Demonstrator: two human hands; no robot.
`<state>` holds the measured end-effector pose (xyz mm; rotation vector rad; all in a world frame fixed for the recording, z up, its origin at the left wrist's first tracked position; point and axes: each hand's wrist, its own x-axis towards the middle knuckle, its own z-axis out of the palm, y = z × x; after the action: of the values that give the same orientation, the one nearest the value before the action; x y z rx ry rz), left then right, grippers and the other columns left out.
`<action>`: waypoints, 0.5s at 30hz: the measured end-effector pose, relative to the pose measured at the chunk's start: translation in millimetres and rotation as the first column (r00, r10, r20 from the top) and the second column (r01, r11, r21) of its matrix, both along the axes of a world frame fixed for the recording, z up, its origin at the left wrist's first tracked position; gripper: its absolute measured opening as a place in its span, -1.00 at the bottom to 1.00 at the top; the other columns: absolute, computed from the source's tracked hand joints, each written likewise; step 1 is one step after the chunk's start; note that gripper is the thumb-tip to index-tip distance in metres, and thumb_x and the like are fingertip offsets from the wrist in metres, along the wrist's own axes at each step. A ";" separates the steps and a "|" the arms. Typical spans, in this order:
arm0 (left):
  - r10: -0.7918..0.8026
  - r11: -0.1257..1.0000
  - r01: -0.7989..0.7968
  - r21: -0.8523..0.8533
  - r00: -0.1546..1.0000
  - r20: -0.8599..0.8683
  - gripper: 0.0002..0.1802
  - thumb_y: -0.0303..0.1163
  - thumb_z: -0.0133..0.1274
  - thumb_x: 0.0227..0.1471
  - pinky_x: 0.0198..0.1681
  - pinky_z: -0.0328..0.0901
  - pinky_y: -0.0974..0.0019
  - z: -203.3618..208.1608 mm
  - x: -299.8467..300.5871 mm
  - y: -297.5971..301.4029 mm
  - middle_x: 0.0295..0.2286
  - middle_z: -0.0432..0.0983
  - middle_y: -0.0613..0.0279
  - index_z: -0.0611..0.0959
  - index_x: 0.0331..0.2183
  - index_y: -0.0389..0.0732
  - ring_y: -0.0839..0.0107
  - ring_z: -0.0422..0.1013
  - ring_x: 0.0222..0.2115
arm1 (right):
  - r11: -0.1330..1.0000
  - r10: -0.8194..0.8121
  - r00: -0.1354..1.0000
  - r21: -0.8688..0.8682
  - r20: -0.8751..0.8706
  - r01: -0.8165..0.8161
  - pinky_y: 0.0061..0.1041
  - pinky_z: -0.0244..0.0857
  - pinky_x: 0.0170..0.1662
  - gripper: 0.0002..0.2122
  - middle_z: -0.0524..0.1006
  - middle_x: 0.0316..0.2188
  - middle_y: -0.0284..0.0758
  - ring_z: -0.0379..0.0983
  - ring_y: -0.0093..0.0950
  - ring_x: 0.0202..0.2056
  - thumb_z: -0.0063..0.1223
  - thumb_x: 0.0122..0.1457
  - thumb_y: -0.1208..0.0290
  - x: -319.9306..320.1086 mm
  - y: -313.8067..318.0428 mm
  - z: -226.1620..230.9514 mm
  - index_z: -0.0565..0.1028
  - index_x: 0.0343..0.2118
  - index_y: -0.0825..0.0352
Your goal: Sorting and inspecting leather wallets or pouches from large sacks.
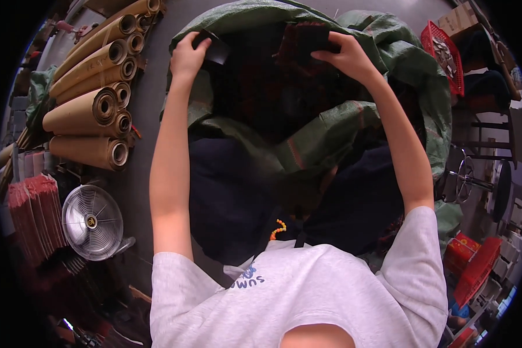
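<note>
A large green woven sack (325, 133) gapes open in front of my knees, its inside mostly in deep shadow. At the sack's far left rim, my left hand (187, 57) is closed on a small dark flat piece (217, 52) with a greyish, shiny face. Across the opening, my right hand (352, 53) pinches a dark block (312, 42) between thumb and fingers; its left side looks reddish and layered, perhaps a stack. Both held pieces are over the sack's mouth. What lies deeper in the sack is too dark to make out.
Brown rolls (81, 113) are stacked at the left, above a round metal fan (92, 222) and piled reddish sheets (37, 211). On the right stand a red basket (442, 55) of small pieces, a round-seated stool (501, 191) and a red crate (477, 271).
</note>
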<state>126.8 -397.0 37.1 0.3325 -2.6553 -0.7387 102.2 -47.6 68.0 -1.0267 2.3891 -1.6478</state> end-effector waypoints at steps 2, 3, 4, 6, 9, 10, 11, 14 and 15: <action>-0.236 0.968 0.220 0.118 0.962 0.139 0.03 0.12 0.20 -0.30 0.04 0.16 0.19 -22.0 0.8 19.6 -0.01 0.26 -0.11 0.17 0.11 -0.24 0.08 0.23 0.01 | 0.990 -0.125 0.905 0.113 0.407 0.085 -0.64 0.29 -0.30 -0.77 0.50 -0.42 -0.47 0.38 -0.68 -0.40 0.14 0.02 0.40 -0.9 4.5 20.0 0.48 -0.25 0.33; -0.286 0.958 0.277 0.070 0.926 0.246 0.22 0.16 0.22 -0.33 0.13 0.02 0.21 -10.2 3.0 48.2 0.10 0.01 -0.20 -0.04 0.15 -0.33 0.06 0.02 0.13 | 0.996 -0.091 0.880 0.047 0.467 0.078 -0.67 0.30 -0.25 -0.74 0.52 -0.35 -0.46 0.40 -0.70 -0.33 0.13 0.04 0.35 -4.7 8.8 19.1 0.48 -0.21 0.30; -0.457 0.888 0.446 0.113 0.883 0.103 0.25 0.14 0.23 -0.34 0.18 -0.08 0.20 -6.4 7.2 64.7 0.14 -0.09 -0.14 -0.10 0.17 -0.27 0.10 -0.10 0.17 | 0.996 -0.087 0.880 0.045 0.467 0.074 -0.67 0.30 -0.25 -0.74 0.52 -0.35 -0.46 0.40 -0.70 -0.33 0.13 0.04 0.35 -8.3 7.7 16.3 0.48 -0.21 0.30; -0.706 0.645 0.634 0.426 0.708 0.016 0.11 0.04 0.22 -0.26 0.18 -0.07 0.20 19.2 16.4 92.7 0.13 -0.01 -0.05 -0.01 0.17 -0.22 0.19 -0.04 0.16 | 0.989 0.026 0.872 -0.142 0.489 0.050 -0.67 0.30 -0.22 -0.71 0.51 -0.32 -0.45 0.41 -0.68 -0.30 0.13 0.04 0.35 -11.4 7.2 8.6 0.46 -0.18 0.33; -0.778 0.394 0.422 0.817 0.626 0.052 -0.29 -0.21 0.07 0.00 -0.02 0.25 0.32 41.7 25.4 107.3 -0.11 0.35 0.30 0.17 0.11 -0.24 0.48 0.33 -0.12 | 0.974 0.025 0.832 -0.202 0.555 0.106 -0.64 0.30 -0.18 -0.70 0.50 -0.28 -0.44 0.41 -0.67 -0.26 0.14 0.04 0.36 -9.4 8.7 11.2 0.44 -0.16 0.34; -0.769 0.282 0.318 0.905 0.639 0.015 -0.32 -0.19 0.08 -0.02 -0.02 0.24 0.32 39.0 24.5 110.3 -0.08 0.33 0.28 0.23 0.08 -0.20 0.47 0.30 -0.09 | 0.966 0.003 0.811 -0.211 0.585 0.149 -0.63 0.30 -0.16 -0.69 0.50 -0.27 -0.43 0.41 -0.66 -0.25 0.14 0.03 0.37 -10.1 10.6 9.8 0.44 -0.16 0.33; -0.752 0.162 0.208 0.965 0.659 -0.016 -0.36 -0.16 0.09 -0.04 -0.03 0.23 0.33 36.5 24.9 112.5 -0.06 0.32 0.25 0.29 0.06 -0.17 0.47 0.27 -0.05 | 0.962 0.024 0.813 -0.235 0.582 0.140 -0.62 0.33 -0.18 -0.69 0.51 -0.29 -0.41 0.43 -0.64 -0.27 0.15 0.02 0.38 -8.2 8.3 6.9 0.45 -0.17 0.36; -0.763 0.351 0.330 0.876 0.644 0.063 -0.55 -0.29 0.02 0.02 -0.22 0.35 0.35 26.9 29.4 120.4 -0.19 0.43 0.28 0.39 -0.04 -0.19 0.50 0.38 -0.20 | 0.959 0.065 0.778 -0.256 0.625 0.125 -0.60 0.36 -0.20 -0.70 0.51 -0.30 -0.38 0.45 -0.61 -0.30 0.17 0.00 0.40 -1.3 1.4 1.9 0.45 -0.20 0.39; -0.780 0.384 0.357 0.851 0.619 0.093 -0.62 -0.34 0.00 0.03 -0.30 0.39 0.37 25.0 26.8 117.1 -0.25 0.47 0.27 0.43 -0.07 -0.20 0.49 0.43 -0.27 | 0.964 0.061 0.768 -0.239 0.637 0.121 -0.60 0.37 -0.21 -0.70 0.51 -0.31 -0.38 0.45 -0.61 -0.30 0.17 0.00 0.40 -0.6 0.6 3.4 0.45 -0.20 0.38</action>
<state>153.6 -279.9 62.1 -0.3760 -2.6886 -2.3862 101.6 -47.0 71.4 -0.3289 1.7653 -1.9591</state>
